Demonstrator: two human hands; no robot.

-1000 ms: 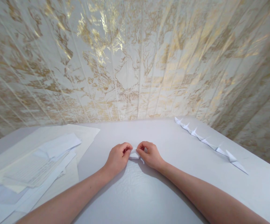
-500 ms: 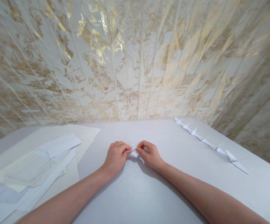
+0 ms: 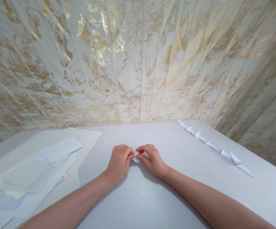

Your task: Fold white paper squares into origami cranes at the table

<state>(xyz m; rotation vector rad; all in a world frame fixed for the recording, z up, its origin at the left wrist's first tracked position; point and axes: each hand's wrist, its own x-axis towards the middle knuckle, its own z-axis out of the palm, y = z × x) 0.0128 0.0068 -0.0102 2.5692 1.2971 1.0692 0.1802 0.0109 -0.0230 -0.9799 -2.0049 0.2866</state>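
A small folded piece of white paper (image 3: 135,156) lies on the white table (image 3: 152,197) at the middle. My left hand (image 3: 119,162) pinches its left side with curled fingers. My right hand (image 3: 150,159) pinches its right side, thumb and forefinger pressed together. The two hands almost touch, and most of the paper is hidden between the fingers.
A row of several folded white paper pieces (image 3: 211,146) runs along the table's far right side. A loose stack of paper sheets (image 3: 37,165) covers the left of the table. A gold-patterned curtain (image 3: 138,63) hangs right behind the table.
My hands have drawn closer together over the folded paper, and less of it shows between the fingers. The arms have barely shifted.
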